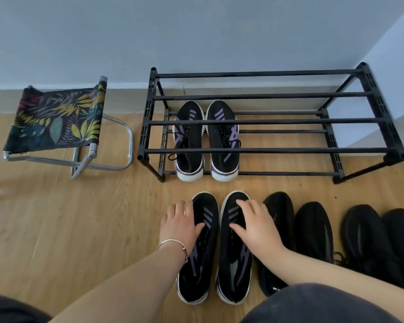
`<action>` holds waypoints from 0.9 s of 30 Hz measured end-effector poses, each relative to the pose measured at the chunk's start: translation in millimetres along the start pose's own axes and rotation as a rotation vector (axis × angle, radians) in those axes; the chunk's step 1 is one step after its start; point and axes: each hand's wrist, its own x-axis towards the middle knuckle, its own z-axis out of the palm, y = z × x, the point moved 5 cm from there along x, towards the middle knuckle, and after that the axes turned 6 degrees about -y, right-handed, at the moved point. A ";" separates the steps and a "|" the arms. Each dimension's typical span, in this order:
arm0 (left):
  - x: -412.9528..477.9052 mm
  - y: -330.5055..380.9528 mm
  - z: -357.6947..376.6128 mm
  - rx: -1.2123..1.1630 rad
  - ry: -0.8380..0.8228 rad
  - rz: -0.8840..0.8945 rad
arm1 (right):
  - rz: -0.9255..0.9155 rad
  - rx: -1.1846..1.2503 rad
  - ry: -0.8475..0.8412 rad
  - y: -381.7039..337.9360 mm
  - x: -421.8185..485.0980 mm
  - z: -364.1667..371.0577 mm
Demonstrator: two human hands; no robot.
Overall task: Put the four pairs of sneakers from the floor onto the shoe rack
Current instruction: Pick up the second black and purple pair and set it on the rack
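Note:
A black two-tier shoe rack (pixel 266 150) stands against the wall. One pair of black sneakers with purple stripes (pixel 207 145) sits on its lower tier at the left. A second black-and-purple pair (pixel 214 271) lies on the floor in front of the rack. My left hand (pixel 181 223) rests on the left shoe of that pair and my right hand (pixel 257 226) on the right shoe, fingers spread over the uppers. Two all-black pairs (pixel 313 231) (pixel 380 238) lie on the floor to the right.
A folding stool (pixel 56 120) with a leaf-print fabric seat stands left of the rack on the wooden floor. A wall corner juts out at the right end of the rack. The rack's upper tier and the right part of its lower tier hold nothing.

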 end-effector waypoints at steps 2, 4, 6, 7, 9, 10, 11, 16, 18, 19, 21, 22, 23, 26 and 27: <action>-12.7 2.9 15.6 0.139 -0.051 0.062 | -0.093 -0.187 -0.005 -2.2 -20.3 10.0; -20.8 2.7 24.9 0.221 -0.091 0.101 | -0.147 -0.294 0.007 0.0 -36.2 18.3; -26.8 1.5 29.8 0.253 -0.118 0.121 | -0.140 -0.328 -0.016 3.4 -48.4 27.2; -29.1 0.2 31.5 0.255 -0.130 0.113 | -0.096 -0.304 -0.052 5.6 -53.3 31.3; -32.0 -4.1 35.1 0.224 -0.166 0.049 | 0.065 -0.190 -0.145 11.4 -60.2 37.7; -32.4 -6.9 37.1 0.187 -0.195 -0.002 | 0.157 -0.114 -0.176 14.9 -62.1 38.7; -32.6 -9.4 39.5 0.126 -0.233 -0.060 | 0.236 -0.043 -0.193 17.5 -62.9 38.4; -33.6 -15.8 50.5 -0.301 -0.370 -0.321 | 0.428 0.128 -0.234 19.6 -55.0 38.4; -34.1 -15.5 53.9 -0.428 -0.385 -0.369 | 0.477 0.222 -0.230 20.8 -52.0 40.2; -34.2 -15.8 55.1 -0.481 -0.384 -0.388 | 0.498 0.268 -0.228 21.8 -51.4 40.9; -34.4 -17.9 58.0 -0.589 -0.378 -0.427 | 0.528 0.350 -0.212 25.9 -51.3 43.6; -34.8 -19.9 59.7 -0.645 -0.374 -0.447 | 0.542 0.401 -0.197 28.2 -51.8 45.5; -35.2 -22.4 61.2 -0.693 -0.371 -0.469 | 0.557 0.468 -0.178 30.4 -52.8 47.7; -36.3 -33.0 65.6 -0.769 -0.387 -0.507 | 0.583 0.621 -0.133 35.9 -55.0 53.7; -35.7 -36.9 65.9 -0.780 -0.391 -0.506 | 0.596 0.647 -0.131 37.8 -54.6 55.4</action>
